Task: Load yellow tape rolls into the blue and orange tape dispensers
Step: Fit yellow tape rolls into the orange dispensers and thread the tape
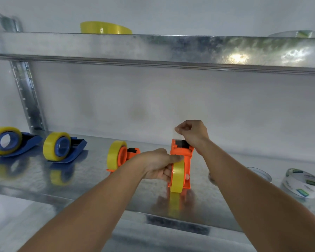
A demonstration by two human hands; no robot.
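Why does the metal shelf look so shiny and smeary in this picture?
Head view: glare flares on the upper shelf edge; the lower shelf mirrors the yellow tape rolls; the wide lens bends the shelf lines; the near bottom edge is blurred.

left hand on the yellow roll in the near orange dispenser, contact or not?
Touching. The head view shows the left hand wrapped against the yellow roll in the orange dispenser, thumb lying over the roll's top, no gap visible.
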